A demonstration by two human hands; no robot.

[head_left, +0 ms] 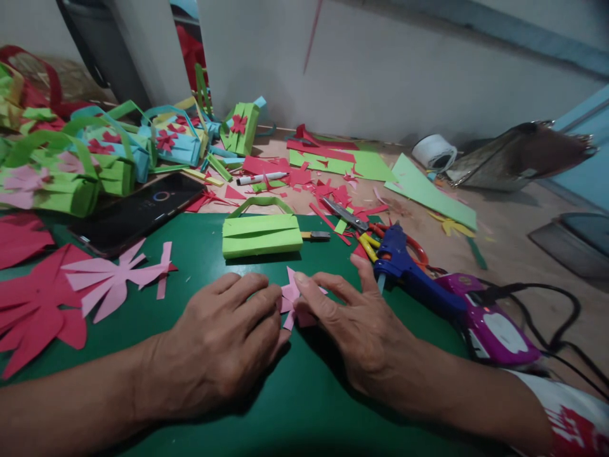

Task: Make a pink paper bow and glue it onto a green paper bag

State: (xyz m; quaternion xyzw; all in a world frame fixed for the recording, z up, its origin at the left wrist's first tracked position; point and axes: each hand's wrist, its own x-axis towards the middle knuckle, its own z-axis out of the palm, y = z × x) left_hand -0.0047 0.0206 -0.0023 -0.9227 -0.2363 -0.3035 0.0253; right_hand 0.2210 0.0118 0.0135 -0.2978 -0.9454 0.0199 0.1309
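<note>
Head view: both forearms reach forward, palms down, over green mat (190, 393)
Left hand (223, 343): fingers curled; pinching pink paper flower (289, 297)
Right hand (354, 324): thumb spread; fingertips gripping same flower
Flower: on mat, between the hands

pink paper flower (291, 300), green mat (200, 266), lime basket (261, 235)

Looks like a home paper-craft corner: green cutting mat (295, 393) on the counter (514, 235), finished paper baskets (118, 152) heaped upper left, coloured scraps (328, 190) across the middle, scissors (347, 216) and glue gun (413, 273) right of centre.
</note>
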